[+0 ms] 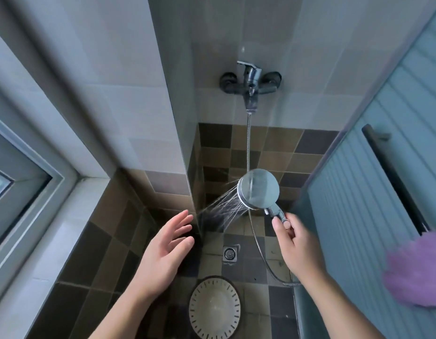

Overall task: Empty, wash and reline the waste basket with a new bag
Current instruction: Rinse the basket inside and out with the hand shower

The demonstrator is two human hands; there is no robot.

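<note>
A view from above, looking down into a tiled shower corner. At far left is a window frame (29,182) with a pale sill. Moving right, the left hand (167,245) is held out flat, palm turned up and inward, fingers straight and slightly spread, holding nothing. Its fingertips sit just beside the spray (222,206), which fans leftward and down toward the wall corner; whether the water reaches the fingers cannot be told.

Below and between the two forearms, the waste basket (214,308) stands upright on the floor tiles, a pale round bin seen from above, with dark slots around its wall. It holds no bag. It lies nearer the viewer than both hands, and the spray is not aimed into it.

Just beyond it is the floor drain (229,253). To the right, the right hand (296,243) grips the handle of the shower head (258,189), fingers and thumb curled round it. A metal hose (248,143) runs up to the wall tap (250,84).

The step appears to be testing the water before rinsing. Done well, the head would next tilt down into the basket, kept low to limit splashing.

At far right hangs a purple bath mitt (417,270) beside a pale blue door (383,167).
</note>
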